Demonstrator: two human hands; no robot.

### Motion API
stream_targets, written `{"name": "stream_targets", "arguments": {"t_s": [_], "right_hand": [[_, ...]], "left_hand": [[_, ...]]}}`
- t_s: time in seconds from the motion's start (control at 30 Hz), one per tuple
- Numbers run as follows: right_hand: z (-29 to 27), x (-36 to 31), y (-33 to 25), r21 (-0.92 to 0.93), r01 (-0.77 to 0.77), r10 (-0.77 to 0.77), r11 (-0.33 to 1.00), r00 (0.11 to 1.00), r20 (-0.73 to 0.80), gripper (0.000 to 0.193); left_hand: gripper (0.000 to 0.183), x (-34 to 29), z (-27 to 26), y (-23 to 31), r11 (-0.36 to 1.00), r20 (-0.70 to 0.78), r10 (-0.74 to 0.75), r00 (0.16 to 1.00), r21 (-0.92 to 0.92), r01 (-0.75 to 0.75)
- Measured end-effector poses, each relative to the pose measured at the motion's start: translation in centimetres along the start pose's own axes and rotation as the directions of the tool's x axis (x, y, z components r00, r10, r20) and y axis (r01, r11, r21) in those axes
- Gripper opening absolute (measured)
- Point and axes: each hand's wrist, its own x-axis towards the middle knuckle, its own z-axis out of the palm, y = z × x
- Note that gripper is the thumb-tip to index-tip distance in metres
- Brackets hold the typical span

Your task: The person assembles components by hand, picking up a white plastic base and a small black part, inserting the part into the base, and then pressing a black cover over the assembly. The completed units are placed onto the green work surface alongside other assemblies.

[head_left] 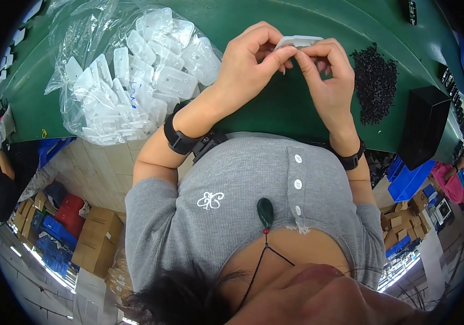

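Over the green table, both hands meet on one translucent white plastic cover (300, 40). My left hand (255, 57) pinches its left end between thumb and fingers. At its near edge, the thumb and fingers of my right hand (327, 70) close on it too; whether a small part sits between those fingertips is hidden. To the left of my left hand lies a clear plastic bag (69, 122) full of similar white plastic covers (175, 81). Just right of my right hand is a heap of tiny black parts (375, 84).
A black box (424, 127) stands at the right edge of the green table (232, 16). Blue bins (410, 181) are below it. Cardboard boxes (97, 238) stand on the floor at the left. Other people (451, 181) are at far right and far left.
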Motion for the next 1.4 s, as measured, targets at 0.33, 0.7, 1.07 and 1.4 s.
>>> {"name": "stream_targets", "arguments": {"t_s": [0.33,0.7,1.07,1.4], "right_hand": [[-0.9,0.6,0.0,-0.043,-0.046,0.042,0.998,0.994,-0.101,0.027],[-1.8,-0.2,1.2,0.308,-0.494,0.383,0.813,0.853,0.355,0.013],[-1.5,0.4,1.2,0.585,-0.509,0.309,0.631,0.857,0.412,0.019],[-0.1,8.6,-0.3,-0.175,-0.156,0.167,0.972,0.984,0.053,0.023]], "left_hand": [[0.010,-0.1,-0.7,0.9,0.999,0.109,-0.013,0.994,0.036,0.009],[0.012,0.0,-0.6,0.7,0.992,0.140,-0.121,0.983,0.059,0.114],[0.013,0.1,-0.8,1.4,0.977,0.168,-0.132,0.977,-0.145,0.157],[0.011,1.5,-3.7,-1.4,0.819,-0.140,0.210,0.968,0.566,-0.095]]}}
